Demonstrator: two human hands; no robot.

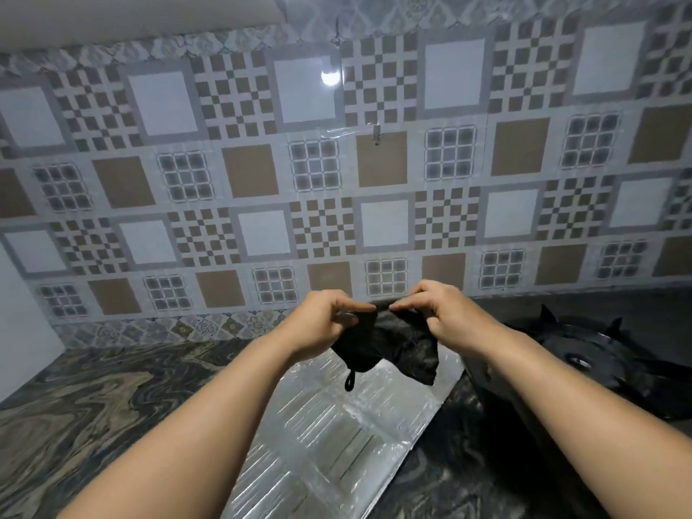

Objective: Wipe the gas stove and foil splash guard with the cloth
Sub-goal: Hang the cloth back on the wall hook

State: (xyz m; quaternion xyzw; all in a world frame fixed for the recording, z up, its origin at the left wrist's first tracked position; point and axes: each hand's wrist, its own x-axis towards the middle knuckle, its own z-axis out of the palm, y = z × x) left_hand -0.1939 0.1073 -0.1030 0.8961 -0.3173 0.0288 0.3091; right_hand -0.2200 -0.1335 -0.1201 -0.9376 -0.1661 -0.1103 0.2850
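Two bare forearms reach forward; the left hand (322,324) and right hand (445,316) pinch the top edge of a limp, dark grey cloth (397,346). It hangs above a ribbed silver foil splash guard (329,436), beside a black gas stove (584,361). Soft and light, the cloth looks best bunched in one palm.

Bare counter (75,398) lies open left of the foil guard (329,436); stove (584,361) blocks right.

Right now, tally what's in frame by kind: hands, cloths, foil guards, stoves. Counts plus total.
hands: 2, left and right, both gripping the cloth's top edge
dark cloth: 1, held up in the air
foil splash guard: 1, lying flat on the counter
gas stove: 1, at right, partly cut off
Total: 5
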